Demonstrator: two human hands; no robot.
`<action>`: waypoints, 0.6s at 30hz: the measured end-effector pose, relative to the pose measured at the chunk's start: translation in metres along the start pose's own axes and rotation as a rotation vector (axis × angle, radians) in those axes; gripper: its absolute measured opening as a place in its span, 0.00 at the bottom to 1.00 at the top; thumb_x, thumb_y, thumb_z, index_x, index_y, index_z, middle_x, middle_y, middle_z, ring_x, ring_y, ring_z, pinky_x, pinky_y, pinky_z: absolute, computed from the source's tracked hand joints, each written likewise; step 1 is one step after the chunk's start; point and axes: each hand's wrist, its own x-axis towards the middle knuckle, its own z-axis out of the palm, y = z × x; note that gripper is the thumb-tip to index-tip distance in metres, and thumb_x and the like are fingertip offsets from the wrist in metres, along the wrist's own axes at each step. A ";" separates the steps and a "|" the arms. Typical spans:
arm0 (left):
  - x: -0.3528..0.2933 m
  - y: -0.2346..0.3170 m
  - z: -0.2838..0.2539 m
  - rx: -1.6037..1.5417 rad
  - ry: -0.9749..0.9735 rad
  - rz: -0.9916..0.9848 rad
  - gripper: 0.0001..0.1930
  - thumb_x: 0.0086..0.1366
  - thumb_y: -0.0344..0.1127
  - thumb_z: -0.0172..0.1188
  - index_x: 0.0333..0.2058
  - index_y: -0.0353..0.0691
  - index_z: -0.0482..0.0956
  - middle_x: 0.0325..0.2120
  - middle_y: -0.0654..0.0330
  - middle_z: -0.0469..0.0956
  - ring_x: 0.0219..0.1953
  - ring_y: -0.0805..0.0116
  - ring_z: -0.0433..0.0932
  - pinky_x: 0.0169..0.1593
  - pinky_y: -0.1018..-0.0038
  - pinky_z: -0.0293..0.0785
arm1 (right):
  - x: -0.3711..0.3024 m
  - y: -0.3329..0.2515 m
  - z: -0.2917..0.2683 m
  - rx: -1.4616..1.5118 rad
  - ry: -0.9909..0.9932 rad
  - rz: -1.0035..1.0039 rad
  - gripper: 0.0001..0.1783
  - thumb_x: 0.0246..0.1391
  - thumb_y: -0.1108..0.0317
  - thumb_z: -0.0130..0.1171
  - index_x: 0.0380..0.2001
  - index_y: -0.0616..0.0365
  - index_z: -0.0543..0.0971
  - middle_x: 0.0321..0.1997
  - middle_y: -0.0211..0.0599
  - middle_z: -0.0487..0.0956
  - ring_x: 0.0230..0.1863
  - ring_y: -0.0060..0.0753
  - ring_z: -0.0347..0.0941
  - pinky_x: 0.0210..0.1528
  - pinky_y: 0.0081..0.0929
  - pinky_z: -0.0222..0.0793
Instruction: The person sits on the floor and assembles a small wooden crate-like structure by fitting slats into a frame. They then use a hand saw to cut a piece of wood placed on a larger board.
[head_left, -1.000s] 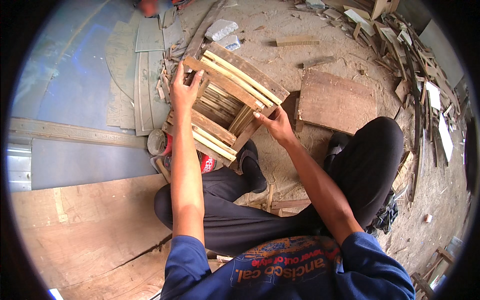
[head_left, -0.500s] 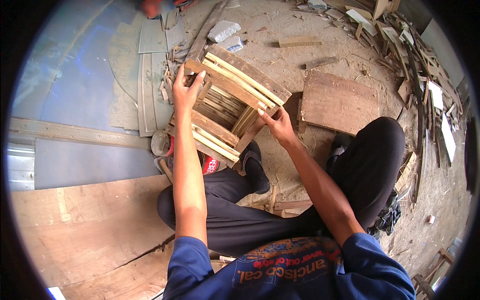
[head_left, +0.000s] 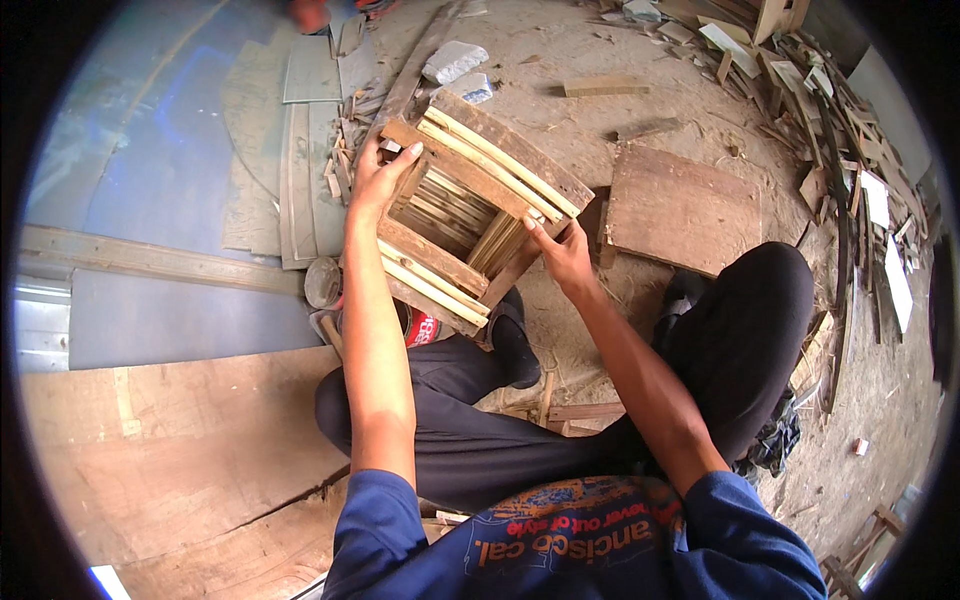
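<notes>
1. Wooden slatted frame, tilted, left of centre, toward the far side (partly hiding a red can).
2. With the left hand, grips the far left corner, thumb over the bar.
3. With the right hand, grasps the right corner, thumb against the bar's end.
4. To the right, a brown board; farther right, scrap wood.
</notes>
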 end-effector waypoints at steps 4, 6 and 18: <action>-0.010 0.015 -0.007 0.006 -0.030 -0.221 0.29 0.62 0.43 0.71 0.57 0.34 0.72 0.48 0.56 0.80 0.47 0.69 0.78 0.54 0.72 0.72 | -0.002 0.005 -0.001 0.003 -0.007 -0.002 0.30 0.59 0.64 0.70 0.58 0.66 0.70 0.55 0.39 0.79 0.54 0.27 0.74 0.54 0.28 0.73; -0.013 0.014 -0.012 0.002 -0.032 -0.268 0.29 0.63 0.44 0.69 0.57 0.34 0.72 0.49 0.56 0.80 0.49 0.68 0.78 0.55 0.72 0.71 | -0.005 0.004 0.002 -0.039 -0.036 -0.060 0.30 0.58 0.65 0.70 0.59 0.65 0.69 0.56 0.39 0.78 0.54 0.27 0.74 0.55 0.28 0.74; -0.014 -0.022 -0.031 0.157 0.183 0.173 0.37 0.65 0.42 0.70 0.66 0.37 0.62 0.46 0.51 0.81 0.48 0.66 0.79 0.52 0.70 0.74 | -0.002 0.007 0.020 0.058 -0.160 -0.044 0.38 0.53 0.68 0.75 0.61 0.66 0.66 0.59 0.46 0.75 0.61 0.36 0.71 0.63 0.35 0.70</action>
